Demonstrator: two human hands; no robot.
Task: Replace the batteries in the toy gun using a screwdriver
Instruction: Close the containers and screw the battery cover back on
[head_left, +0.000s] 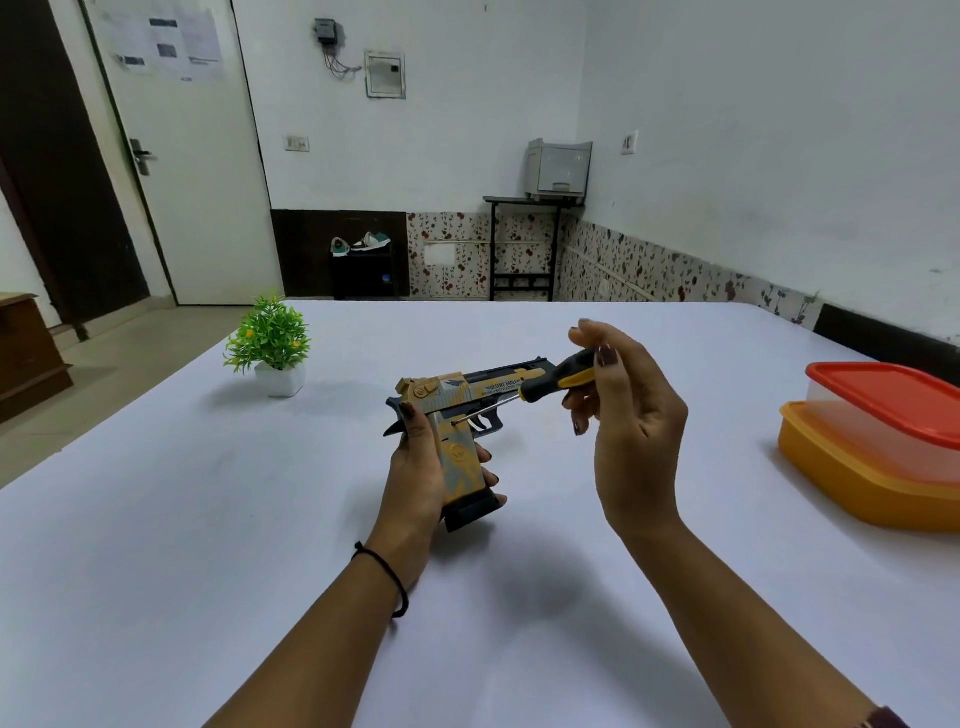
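A yellow, grey and black toy gun (457, 400) is held above the white table, barrel pointing right and away. My left hand (415, 467) wraps its grip from the left side. My right hand (623, 410) pinches the black-and-yellow handle of a screwdriver (558, 382) with its fingertips. The thin metal shaft runs down-left, and its tip rests on the gun's side just above the grip, near the trigger guard. No batteries are visible.
A small green plant in a white pot (272, 345) stands at the table's far left. Two stacked plastic containers, a red-lidded one (893, 400) on an orange one (857, 473), sit at the right edge. The white table (208, 519) spreads all around my arms.
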